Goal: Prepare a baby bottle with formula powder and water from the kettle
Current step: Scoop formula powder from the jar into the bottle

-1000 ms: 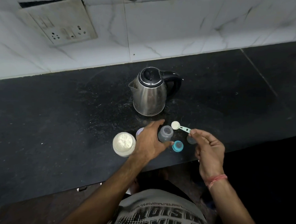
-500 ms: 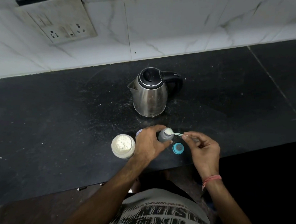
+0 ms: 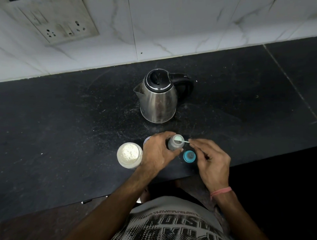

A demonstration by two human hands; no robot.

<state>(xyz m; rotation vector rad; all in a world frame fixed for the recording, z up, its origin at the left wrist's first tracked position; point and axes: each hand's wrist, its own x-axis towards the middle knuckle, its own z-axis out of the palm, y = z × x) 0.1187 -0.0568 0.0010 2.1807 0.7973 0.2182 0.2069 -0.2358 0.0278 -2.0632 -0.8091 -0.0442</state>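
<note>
A small grey baby bottle [image 3: 174, 145] stands uncapped on the black counter [image 3: 64, 123], just in front of the steel kettle [image 3: 158, 100]. My left hand [image 3: 158, 153] grips the bottle from its left side. My right hand [image 3: 212, 158] pinches the handle of a small scoop [image 3: 179, 138], whose bowl is turned over on the bottle's mouth. An open jar of white formula powder [image 3: 129, 155] stands left of my left hand. The bottle's blue nipple ring [image 3: 189, 156] lies between my hands.
A lid [image 3: 146, 139] shows partly behind my left hand. A switch and socket plate [image 3: 59, 24] is on the marble wall at the back left. The counter's front edge runs just below my hands.
My right hand carried the scoop left from beside the bottle to its mouth and turned it over there. My left hand kept its grip on the bottle.
</note>
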